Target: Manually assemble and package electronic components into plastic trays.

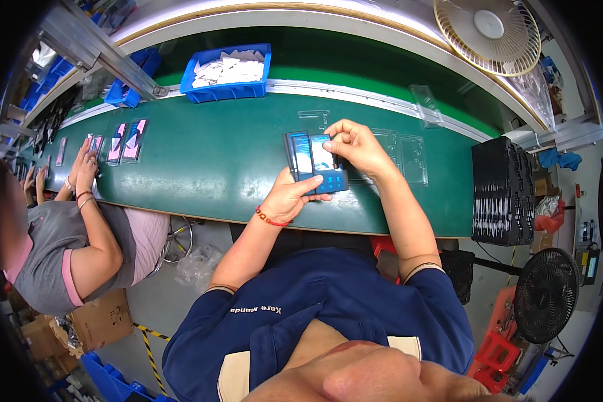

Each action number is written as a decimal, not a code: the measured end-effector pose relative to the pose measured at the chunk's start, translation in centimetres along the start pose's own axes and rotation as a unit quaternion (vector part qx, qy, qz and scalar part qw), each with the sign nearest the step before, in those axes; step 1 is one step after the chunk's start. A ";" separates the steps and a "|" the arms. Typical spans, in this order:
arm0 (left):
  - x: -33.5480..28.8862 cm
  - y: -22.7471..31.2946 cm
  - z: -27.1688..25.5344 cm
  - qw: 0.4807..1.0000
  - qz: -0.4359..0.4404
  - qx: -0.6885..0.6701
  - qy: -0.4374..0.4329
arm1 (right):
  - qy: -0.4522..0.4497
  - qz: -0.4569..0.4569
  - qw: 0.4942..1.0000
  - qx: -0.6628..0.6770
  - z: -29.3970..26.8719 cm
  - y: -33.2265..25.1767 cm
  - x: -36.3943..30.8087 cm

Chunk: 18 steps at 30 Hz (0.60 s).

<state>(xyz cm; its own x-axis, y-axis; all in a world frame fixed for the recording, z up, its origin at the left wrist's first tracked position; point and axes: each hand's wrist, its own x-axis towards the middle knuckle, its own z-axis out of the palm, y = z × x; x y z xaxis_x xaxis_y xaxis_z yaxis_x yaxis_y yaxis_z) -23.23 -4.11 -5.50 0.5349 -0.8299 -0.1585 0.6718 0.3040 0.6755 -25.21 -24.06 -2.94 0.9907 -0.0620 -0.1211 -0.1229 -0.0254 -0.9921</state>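
Over the green bench, my left hand (292, 195) grips the lower edge of a dark, flat package (302, 157) with two glossy panels and blue print, its thumb lying across the front. My right hand (356, 149) is closed in a pinch at the package's upper right edge. Whether a separate film or card sits between those fingertips cannot be made out. Transparent plastic blister trays (410, 159) lie on the bench beside and partly behind my right forearm. Another small transparent piece (313, 115) lies just beyond the package.
A blue bin (226, 72) of white paper pieces stands at the back. Black trays (502, 191) are stacked at the right end. Pink-and-dark packs (124, 141) lie to the left, near a co-worker's hands (84, 167). A black fan (547, 295) stands at lower right.
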 end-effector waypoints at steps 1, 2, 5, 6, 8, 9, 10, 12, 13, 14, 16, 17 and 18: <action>-0.5 0.2 -0.6 1.000 0.010 -0.002 0.020 | 0.000 0.009 0.999 0.034 -0.1 0.0 0.6; -1.0 0.4 -1.1 0.999 0.019 -0.004 0.041 | 0.027 0.003 0.999 0.023 -0.2 0.0 1.5; -2.4 1.2 -1.9 0.995 0.052 -0.029 0.080 | 0.092 -0.025 0.989 -0.110 -1.1 0.7 4.5; -2.7 1.3 -2.2 0.995 0.053 -0.029 0.082 | 0.103 -0.031 0.977 -0.184 -1.1 0.9 5.1; -3.2 1.4 -2.8 0.991 0.072 -0.071 0.090 | 0.100 -0.044 0.948 -0.300 -0.8 1.3 6.0; -3.3 1.5 -2.9 0.991 0.073 -0.071 0.090 | 0.088 -0.048 0.934 -0.343 -0.7 1.7 6.3; -3.5 1.6 -3.0 0.992 0.067 -0.074 0.082 | 0.080 -0.065 0.902 -0.420 -0.4 1.6 6.2; -3.4 1.6 -3.0 0.993 0.059 -0.077 0.072 | 0.137 -0.164 0.862 -0.461 0.0 2.3 5.7; -3.2 1.4 -2.8 0.993 0.066 -0.049 0.082 | 0.190 -0.262 0.807 -0.495 0.5 2.1 5.2; -2.9 1.2 -2.7 0.993 0.072 -0.021 0.091 | 0.204 -0.265 0.798 -0.501 0.6 1.7 4.7; -2.2 0.8 -2.3 0.993 0.071 0.016 0.090 | 0.144 -0.186 0.894 -0.381 1.1 0.0 3.1; -1.7 0.5 -1.9 0.992 0.069 0.053 0.087 | 0.081 -0.101 0.960 -0.248 1.5 -0.6 2.1; -1.1 0.1 -1.3 0.993 0.066 0.047 0.083 | 0.028 -0.122 0.980 -0.152 1.9 -0.4 1.2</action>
<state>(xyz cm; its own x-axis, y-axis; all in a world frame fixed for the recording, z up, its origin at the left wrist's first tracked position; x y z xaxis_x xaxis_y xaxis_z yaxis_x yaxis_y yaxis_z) -23.06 -2.60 -6.18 0.6966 -0.6957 -0.1754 0.5439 0.3526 0.7614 -23.88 -22.25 -2.78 0.9890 -0.0716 0.1295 0.0976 -0.3421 -0.9346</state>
